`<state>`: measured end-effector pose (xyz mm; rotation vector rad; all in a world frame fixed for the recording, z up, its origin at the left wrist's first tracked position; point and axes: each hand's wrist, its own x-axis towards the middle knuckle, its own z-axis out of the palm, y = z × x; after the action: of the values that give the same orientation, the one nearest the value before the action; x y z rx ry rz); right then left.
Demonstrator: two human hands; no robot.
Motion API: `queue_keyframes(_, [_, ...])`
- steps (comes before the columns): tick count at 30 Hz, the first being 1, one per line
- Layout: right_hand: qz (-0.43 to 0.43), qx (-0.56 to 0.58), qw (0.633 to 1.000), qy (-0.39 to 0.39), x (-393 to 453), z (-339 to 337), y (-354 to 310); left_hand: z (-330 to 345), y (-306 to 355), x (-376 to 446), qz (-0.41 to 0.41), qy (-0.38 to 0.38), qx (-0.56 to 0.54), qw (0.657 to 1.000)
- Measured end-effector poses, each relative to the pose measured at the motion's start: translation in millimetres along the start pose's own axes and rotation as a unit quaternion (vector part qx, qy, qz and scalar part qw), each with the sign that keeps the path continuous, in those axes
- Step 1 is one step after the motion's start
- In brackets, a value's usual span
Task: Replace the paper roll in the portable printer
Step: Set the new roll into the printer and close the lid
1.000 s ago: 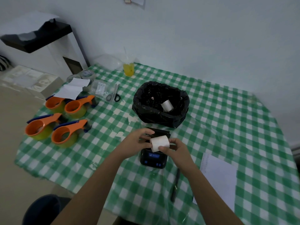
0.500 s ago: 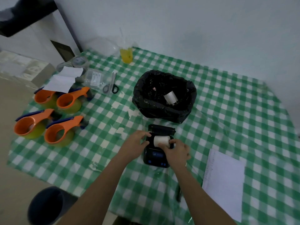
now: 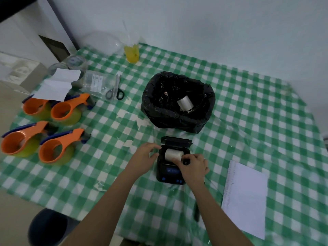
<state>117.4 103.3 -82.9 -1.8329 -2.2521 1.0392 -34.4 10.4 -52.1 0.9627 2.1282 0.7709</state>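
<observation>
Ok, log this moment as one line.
phase: seating paper roll | printer: lid open | left hand: steadying printer | right hand: on roll

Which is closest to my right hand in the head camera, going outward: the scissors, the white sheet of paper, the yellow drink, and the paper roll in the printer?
From the right hand:
1. Paper roll, at its fingertips, in the open printer.
2. White sheet of paper, on the right of it.
3. Scissors, far left, toward the wall.
4. Yellow drink, farthest, by the wall.
</observation>
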Motion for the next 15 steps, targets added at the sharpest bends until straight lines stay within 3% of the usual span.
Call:
queue_keyframes(7, [-0.054, -0.037, 0.996, 0.067, 2, -5, 8, 2, 7, 5, 0.008, -0.002, -0.015, 1.0])
queue_keyframes(15, [-0.229, -0.099, 0.964, 0.094, 2, -1, 17, 4, 13, 9, 0.017, 0.057, -0.014, 0.998])
